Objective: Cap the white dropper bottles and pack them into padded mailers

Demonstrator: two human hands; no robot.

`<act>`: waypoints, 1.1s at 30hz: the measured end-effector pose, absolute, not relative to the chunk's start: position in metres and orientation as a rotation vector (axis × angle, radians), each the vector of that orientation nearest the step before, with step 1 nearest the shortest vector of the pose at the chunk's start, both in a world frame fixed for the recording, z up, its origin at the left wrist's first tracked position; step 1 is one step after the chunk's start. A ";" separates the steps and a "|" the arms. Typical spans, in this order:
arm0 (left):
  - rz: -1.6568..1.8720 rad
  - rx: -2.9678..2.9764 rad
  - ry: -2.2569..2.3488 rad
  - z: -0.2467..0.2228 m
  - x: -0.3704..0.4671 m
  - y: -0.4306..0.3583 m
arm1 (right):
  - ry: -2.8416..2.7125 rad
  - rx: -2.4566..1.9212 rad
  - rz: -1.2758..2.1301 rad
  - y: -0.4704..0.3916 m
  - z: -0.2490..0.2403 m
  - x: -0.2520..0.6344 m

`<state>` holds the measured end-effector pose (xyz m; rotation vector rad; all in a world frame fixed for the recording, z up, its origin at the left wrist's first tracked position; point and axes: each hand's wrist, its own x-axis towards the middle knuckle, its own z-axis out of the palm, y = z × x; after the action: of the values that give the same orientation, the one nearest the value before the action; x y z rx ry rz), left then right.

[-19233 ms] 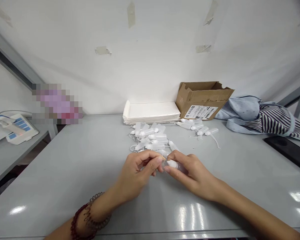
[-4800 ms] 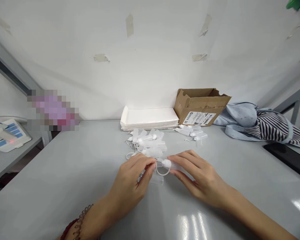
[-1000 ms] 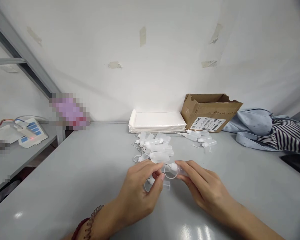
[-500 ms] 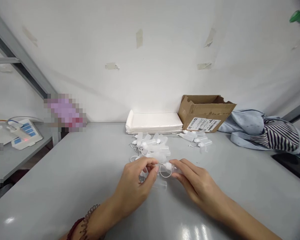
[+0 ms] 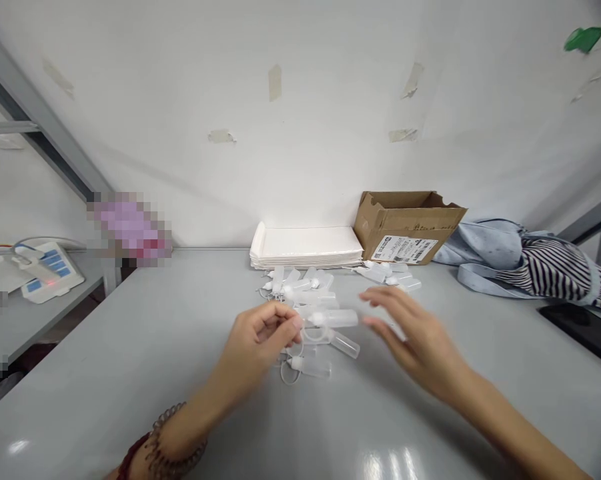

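Observation:
My left hand (image 5: 265,340) is closed in a pinch at the tip end of a clear plastic dropper bottle (image 5: 339,318), whose white cap points toward the fingertips. A thin white strap loops below that cap. To the right of the bottle's base, my right hand (image 5: 413,337) is open and slightly blurred, its fingers apart and holding nothing. Under and beside my left hand lie more such bottles, including a tilted one (image 5: 346,345) and one nearer me (image 5: 313,367). Behind them is a pile of similar bottles (image 5: 310,281).
White padded envelopes (image 5: 310,243) are stacked against the wall. Right of them stands an opened cardboard box (image 5: 410,227), with several bottles (image 5: 380,270) in front. A blue and striped cloth bag (image 5: 535,263) and a black phone (image 5: 585,333) lie at the right.
My right hand has let go of the bottle body and moved right, its fingers opening. My left hand has shifted slightly left, still pinched. More of the bottles beneath now show.

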<state>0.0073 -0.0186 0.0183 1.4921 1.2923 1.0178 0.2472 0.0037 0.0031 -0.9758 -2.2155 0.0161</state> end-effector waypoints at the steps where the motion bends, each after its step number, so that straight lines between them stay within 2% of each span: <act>1: 1.061 1.480 1.326 0.020 0.005 -0.016 | -2.166 -1.065 -0.031 0.012 0.004 0.257; 5: 1.093 1.494 1.452 0.018 -0.005 -0.004 | -2.179 -1.562 -0.178 0.045 -0.004 0.302; 9: 0.992 1.486 1.542 0.009 -0.007 0.003 | -2.218 -1.752 -0.134 0.065 -0.024 0.332; 21: 0.911 1.422 1.568 0.002 -0.006 0.006 | -2.322 -1.908 0.023 0.065 -0.023 0.332; 28: 1.088 1.496 1.642 0.009 -0.003 -0.001 | -2.353 -1.876 0.057 0.055 -0.017 0.322; 33: 1.121 1.642 1.522 0.012 0.005 -0.014 | -2.415 -1.756 0.099 0.033 -0.006 0.299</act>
<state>0.0053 -0.0139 0.0122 1.6418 1.5219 1.1209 0.2989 0.0331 -0.0060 -1.7559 -2.4146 0.0988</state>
